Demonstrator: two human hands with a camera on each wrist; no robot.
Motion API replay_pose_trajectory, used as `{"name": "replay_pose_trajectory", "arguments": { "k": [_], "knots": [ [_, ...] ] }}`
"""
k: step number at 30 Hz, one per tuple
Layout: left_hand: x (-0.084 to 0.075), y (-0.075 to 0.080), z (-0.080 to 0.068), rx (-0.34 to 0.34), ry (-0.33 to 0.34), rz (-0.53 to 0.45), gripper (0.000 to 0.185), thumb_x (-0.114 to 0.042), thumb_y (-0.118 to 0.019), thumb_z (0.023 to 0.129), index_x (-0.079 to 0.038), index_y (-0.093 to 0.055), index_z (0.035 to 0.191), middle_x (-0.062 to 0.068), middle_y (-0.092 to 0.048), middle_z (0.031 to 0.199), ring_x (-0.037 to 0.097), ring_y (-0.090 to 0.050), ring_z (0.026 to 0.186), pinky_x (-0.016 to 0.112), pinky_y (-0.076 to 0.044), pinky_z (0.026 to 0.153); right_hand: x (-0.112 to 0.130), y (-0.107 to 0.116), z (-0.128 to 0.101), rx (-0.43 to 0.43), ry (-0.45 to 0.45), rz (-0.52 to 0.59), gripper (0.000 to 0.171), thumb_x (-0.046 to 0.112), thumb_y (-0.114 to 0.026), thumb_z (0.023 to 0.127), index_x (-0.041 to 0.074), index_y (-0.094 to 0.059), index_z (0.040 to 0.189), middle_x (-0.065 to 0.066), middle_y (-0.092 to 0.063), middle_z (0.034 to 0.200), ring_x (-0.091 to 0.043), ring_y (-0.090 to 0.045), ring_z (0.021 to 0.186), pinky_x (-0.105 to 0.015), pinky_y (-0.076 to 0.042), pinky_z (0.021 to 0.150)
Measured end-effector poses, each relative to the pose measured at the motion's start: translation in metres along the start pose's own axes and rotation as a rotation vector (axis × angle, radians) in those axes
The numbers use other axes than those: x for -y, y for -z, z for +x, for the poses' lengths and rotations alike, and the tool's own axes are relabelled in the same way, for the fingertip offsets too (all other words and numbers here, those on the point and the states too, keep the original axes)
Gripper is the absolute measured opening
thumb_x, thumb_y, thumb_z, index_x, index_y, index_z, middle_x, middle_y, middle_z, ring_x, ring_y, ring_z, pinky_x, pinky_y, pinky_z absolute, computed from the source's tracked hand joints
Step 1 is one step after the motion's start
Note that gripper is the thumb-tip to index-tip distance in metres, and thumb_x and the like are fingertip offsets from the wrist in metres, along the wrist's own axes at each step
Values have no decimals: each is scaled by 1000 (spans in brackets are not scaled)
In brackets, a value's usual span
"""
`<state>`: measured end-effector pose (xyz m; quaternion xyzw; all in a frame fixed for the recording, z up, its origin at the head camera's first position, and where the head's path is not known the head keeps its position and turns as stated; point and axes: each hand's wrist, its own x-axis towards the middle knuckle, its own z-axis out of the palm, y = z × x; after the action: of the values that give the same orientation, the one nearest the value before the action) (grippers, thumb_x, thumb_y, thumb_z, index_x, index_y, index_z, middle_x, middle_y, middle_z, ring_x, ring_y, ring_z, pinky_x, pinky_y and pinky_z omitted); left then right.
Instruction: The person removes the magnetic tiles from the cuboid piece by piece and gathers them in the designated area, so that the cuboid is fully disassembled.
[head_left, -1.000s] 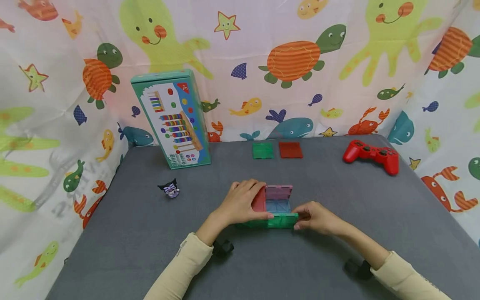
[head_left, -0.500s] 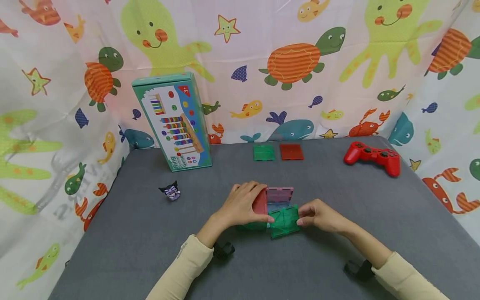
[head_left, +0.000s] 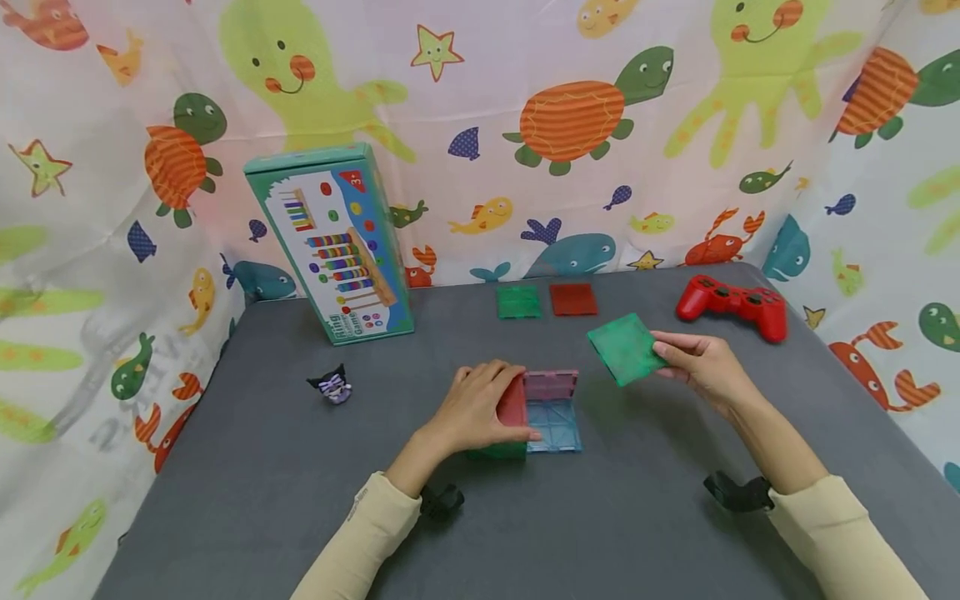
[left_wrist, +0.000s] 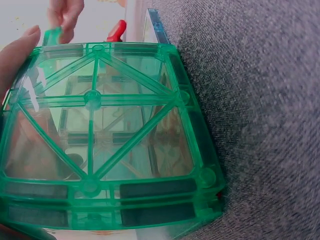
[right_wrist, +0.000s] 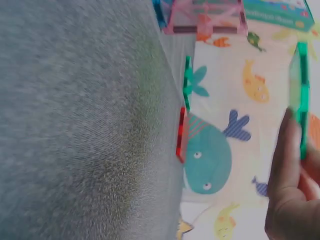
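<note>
My right hand [head_left: 701,367] pinches a green square magnetic tile [head_left: 628,348] by its edge, raised off the table and apart from the build. In the right wrist view that tile [right_wrist: 303,90] appears edge-on. My left hand [head_left: 471,414] grips a small box of magnetic tiles, fingers over its red top tile [head_left: 513,406] and thumb along the front. The box's green front tile [left_wrist: 92,100] fills much of the left wrist view. Right of the box, a blue tile [head_left: 555,427] lies flat, with a pink tile [head_left: 551,385] standing upright behind it.
Flat at the back lie a green tile [head_left: 519,302] and a red tile [head_left: 573,299]. A red game controller [head_left: 732,308] is at back right. A tall toy box [head_left: 337,250] and a small figurine [head_left: 333,385] stand on the left. A printed curtain [head_left: 480,133] backs the table.
My right hand has pulled the green tile off the front of the build and carried it up and to the right, exposing the blue tile. My left hand stays on the box.
</note>
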<state>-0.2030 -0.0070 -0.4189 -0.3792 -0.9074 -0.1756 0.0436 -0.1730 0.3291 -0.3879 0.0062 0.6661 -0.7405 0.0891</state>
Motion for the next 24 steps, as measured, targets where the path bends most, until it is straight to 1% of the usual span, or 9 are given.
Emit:
{"name": "replay_pose_trajectory", "arguments": {
  "k": [4, 7, 9, 11, 13, 15, 16, 19, 24],
  "knots": [
    [0, 0, 0, -7, 5, -18, 85, -69, -65, 66, -19, -45, 132, 1, -52, 122, 16, -50, 105, 41, -34, 86, -1, 9, 15, -62, -59, 97, 54, 4, -57, 88, 3, -38, 138, 10, -66, 97, -5, -66, 84, -20, -51, 74],
    [0, -1, 0, -1, 1, -30, 85, -68, -65, 66, -18, -45, 132, 1, -52, 123, 17, -49, 105, 42, -34, 87, -6, 15, 26, -99, -94, 127, 63, -1, -52, 90, -4, -17, 143, 9, -61, 98, -2, -63, 86, -18, -50, 76],
    [0, -2, 1, 4, -5, -35, 85, -68, -65, 66, -18, -45, 132, 1, -51, 123, 17, -49, 106, 42, -34, 87, -12, 18, 33, -163, -109, 132, 61, -3, -48, 91, -4, -17, 143, 6, -56, 103, 1, -62, 85, -17, -49, 80],
    [1, -2, 1, 4, -3, -36, 86, -68, -65, 66, -17, -45, 132, 2, -51, 123, 18, -49, 107, 42, -34, 87, -17, 18, 45, -248, -126, 132, 57, -4, -45, 92, -4, -19, 143, -6, -52, 122, 3, -60, 83, -21, -46, 88],
    [1, -2, 1, 3, -1, -37, 86, -68, -64, 66, -17, -45, 132, 1, -51, 123, 18, -48, 108, 42, -34, 87, -22, 16, 58, -349, -143, 120, 55, -5, -44, 92, -3, -22, 143, -16, -38, 139, 5, -58, 81, -25, -41, 95],
    [0, -2, 1, 3, -1, -36, 86, -68, -65, 66, -17, -45, 132, 1, -52, 123, 18, -48, 108, 41, -34, 87, -26, 15, 71, -456, -147, 118, 54, -6, -43, 91, -2, -25, 142, -19, -24, 148, 4, -57, 82, -28, -36, 99],
    [0, -2, 1, 1, -2, -34, 86, -68, -64, 66, -17, -45, 132, 1, -52, 123, 18, -48, 108, 41, -34, 87, -27, 14, 77, -506, -151, 119, 54, -6, -44, 91, -2, -27, 142, -18, -20, 150, 3, -57, 81, -30, -35, 99],
    [-1, -2, 2, 3, -4, -32, 85, -68, -64, 66, -18, -45, 132, 1, -52, 122, 17, -48, 107, 41, -34, 87, -29, 15, 95, -641, -158, 115, 51, -6, -45, 90, -1, -34, 139, -17, -27, 147, -1, -57, 81, -29, -39, 97],
    [-1, 0, 2, 8, -6, -40, 85, -68, -65, 66, -17, -45, 132, 1, -52, 122, 17, -48, 107, 41, -34, 86, -32, 20, 117, -751, -179, 66, 48, -8, -48, 88, -1, -42, 135, -16, -36, 141, -2, -57, 73, -24, -46, 89]
  ]
}}
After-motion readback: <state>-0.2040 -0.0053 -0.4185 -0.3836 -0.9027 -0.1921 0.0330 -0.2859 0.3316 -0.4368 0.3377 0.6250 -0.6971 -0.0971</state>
